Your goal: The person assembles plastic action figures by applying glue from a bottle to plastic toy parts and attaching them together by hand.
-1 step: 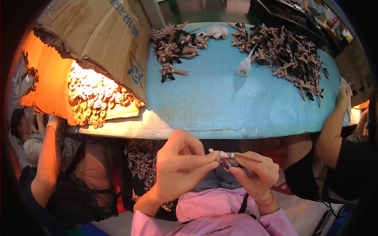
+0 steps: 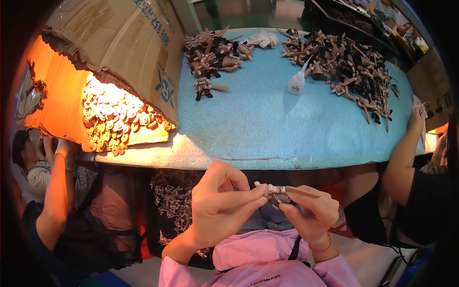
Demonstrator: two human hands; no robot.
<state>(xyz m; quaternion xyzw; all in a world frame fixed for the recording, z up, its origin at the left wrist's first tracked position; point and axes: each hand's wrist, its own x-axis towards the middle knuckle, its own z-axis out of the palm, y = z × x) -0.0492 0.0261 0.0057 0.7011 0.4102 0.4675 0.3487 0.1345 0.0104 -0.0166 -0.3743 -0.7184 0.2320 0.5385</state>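
I'm watching down through the head camera, and both hands are up in front of the table edge, meeting over one small figure [image 2: 276,190]. The left hand [image 2: 217,203] has thumb and forefinger pinched together at the figure's left end, a narrow grip. The right hand [image 2: 311,210] closes on the other end, thumb below, fingers curled behind; I can't tell exactly which parts each fingertip presses. A flat brown blade-shaped piece [image 2: 302,192] sticks out to the right, across the right fingers. So the figure sits between the two hands, held clear of the table and above the pink clothing [image 2: 267,253].

Beyond them I have the blue tabletop [image 2: 229,129]. A white squeeze bottle [image 2: 296,84] stands there, thin nozzle angled up, just beside the big right-hand heap of figures [image 2: 349,67]. Over to the left lies a smaller heap [image 2: 215,52], with a single figure [image 2: 203,88] near its front and a crumpled white cloth [image 2: 263,39] behind. At far left, a torn cardboard box [image 2: 129,52] opens toward me, brightly lit, ring-shaped pieces [image 2: 117,112] spilling to its lip. Below the table, small pale parts [image 2: 173,205] lie in something dark, left of the left wrist.
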